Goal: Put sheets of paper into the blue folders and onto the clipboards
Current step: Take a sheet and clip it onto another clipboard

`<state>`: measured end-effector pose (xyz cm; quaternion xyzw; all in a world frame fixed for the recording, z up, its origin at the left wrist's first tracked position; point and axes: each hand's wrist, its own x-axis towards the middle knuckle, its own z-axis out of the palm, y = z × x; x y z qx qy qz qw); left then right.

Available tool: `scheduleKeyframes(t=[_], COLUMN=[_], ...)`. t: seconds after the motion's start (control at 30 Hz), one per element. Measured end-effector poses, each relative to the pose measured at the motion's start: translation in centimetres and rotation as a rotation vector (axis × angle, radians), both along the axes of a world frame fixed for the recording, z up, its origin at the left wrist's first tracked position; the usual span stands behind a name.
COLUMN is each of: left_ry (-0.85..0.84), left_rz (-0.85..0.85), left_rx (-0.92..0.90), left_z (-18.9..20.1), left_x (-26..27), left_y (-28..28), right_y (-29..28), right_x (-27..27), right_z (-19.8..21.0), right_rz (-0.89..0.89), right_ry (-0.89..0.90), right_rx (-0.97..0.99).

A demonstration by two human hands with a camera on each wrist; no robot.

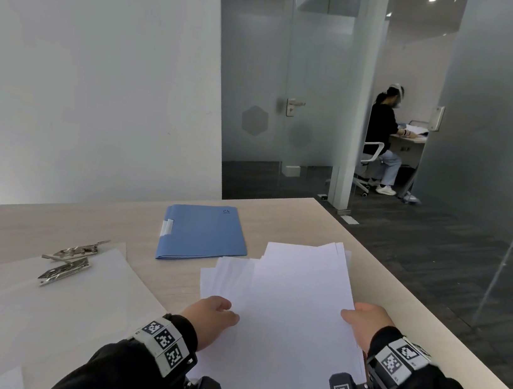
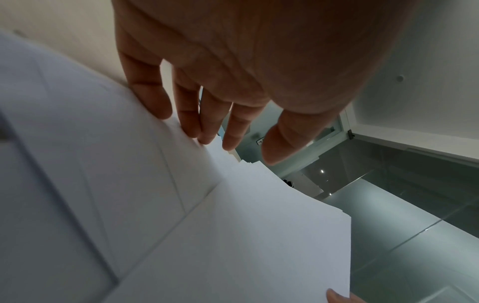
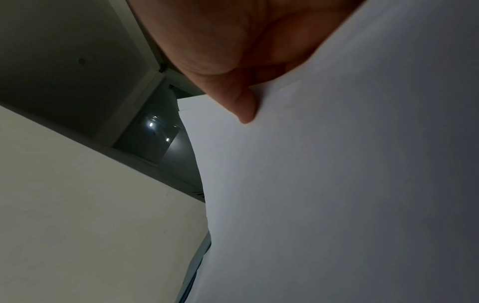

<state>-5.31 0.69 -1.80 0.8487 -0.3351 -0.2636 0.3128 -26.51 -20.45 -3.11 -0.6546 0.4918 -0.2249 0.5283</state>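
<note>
Lying shut, blue folder (image 1: 202,233), R hand (image 1: 362,321) pinching sheets (image 1: 294,315)

White paper sheets (image 1: 294,315) lie fanned beside a closed blue folder (image 1: 202,233); paper-loaded clipboards (image 1: 71,283) lie left.

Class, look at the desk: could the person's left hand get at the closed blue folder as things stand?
Probably yes. The blue folder lies uncovered on the desk, just beyond the left hand, with bare desktop between. But that hand's fingers rest on the paper stack, so it must let go first.
</note>
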Motion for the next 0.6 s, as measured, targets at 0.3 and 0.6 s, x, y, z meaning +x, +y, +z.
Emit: scheduleKeyframes(t=[0.3,0.6], left_ry=[0.087,0.147], left_rz=[0.114,0.097], left_rx=[-0.348,-0.847], left_z=[2.2,7.5], left_x=[1.3,0.6], left_y=[-0.6,-1.5], right_y=[1.9,3.1], right_x=[-0.3,0.9], right_z=[3.3,7.4], right_rz=[0.026,0.048], right_ry=[-0.277,-0.678], right_rx=[-0.09,-0.177])
